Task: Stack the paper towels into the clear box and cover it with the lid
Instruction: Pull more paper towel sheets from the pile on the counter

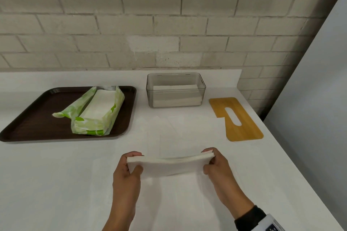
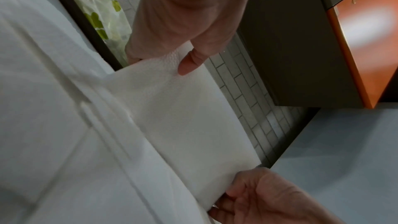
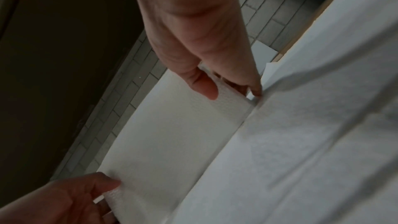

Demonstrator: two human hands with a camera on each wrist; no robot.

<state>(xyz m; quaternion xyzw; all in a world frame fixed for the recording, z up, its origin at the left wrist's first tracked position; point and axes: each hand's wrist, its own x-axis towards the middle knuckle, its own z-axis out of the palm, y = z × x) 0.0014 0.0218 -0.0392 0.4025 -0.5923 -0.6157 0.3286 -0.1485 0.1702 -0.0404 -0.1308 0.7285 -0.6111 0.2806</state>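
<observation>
Fingers: left hand (image 1: 127, 172) pinches one short end of the paper towel stack (image 1: 170, 165), thumb (image 2: 189, 62) flat on top; right hand (image 1: 216, 165) pinches the other end, thumb (image 3: 202, 84) likewise on top.
Paper towel stack: thin folded bundle, white, embossed with a fine dimpled grain, long rectangle sagging slightly in the middle, held just above loose unfolded sheets (image 1: 187, 131) spread on the counter.
Clear box (image 1: 175, 90): smoky transparent plastic, rectangular with rounded corners, open-topped, well beyond the hands near the wall; a low layer of folded towels (image 1: 175, 95) lies inside.
Lid (image 1: 238, 118): flat bamboo-coloured board, rounded corners, oval slot, lying on the counter just right of the box.
Tray (image 1: 37, 118): dark brown, wood-grain, raised rim, left of the box.
Towel pack (image 1: 97, 110): glossy green-and-white plastic wrapper, torn open on top, on the tray.
Counter (image 1: 56, 184): smooth white.
Wall (image 1: 131, 24): pale matte brick.
</observation>
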